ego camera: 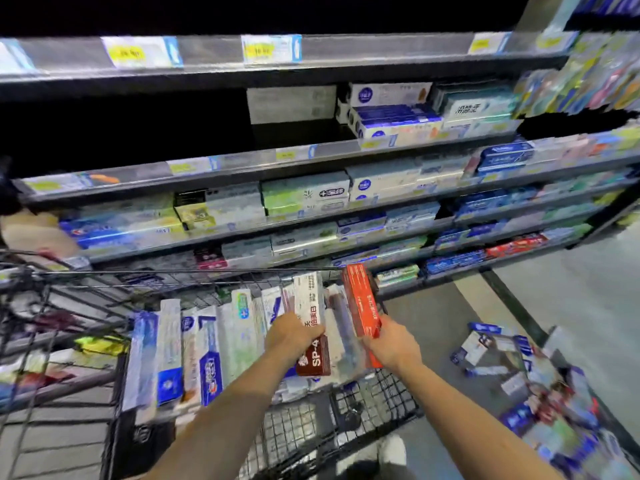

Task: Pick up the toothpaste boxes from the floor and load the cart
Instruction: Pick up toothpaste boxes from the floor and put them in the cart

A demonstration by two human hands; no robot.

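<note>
Head view: my left hand (294, 332) clamps a white-and-maroon box (313, 327) and my right hand (389, 344) a red box (362, 301), both arms stretched over the cart (377, 403). The row of boxes (194, 344) just left of my left hand stands on end, so a clumsy drop could topple it. More boxes on the floor (540, 386) lie right of my right hand.

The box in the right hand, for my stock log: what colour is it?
Red, clearest in the head view: the box in the right hand.

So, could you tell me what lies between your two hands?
In the head view, pale toothpaste boxes stand between the left hand and right hand.
</note>
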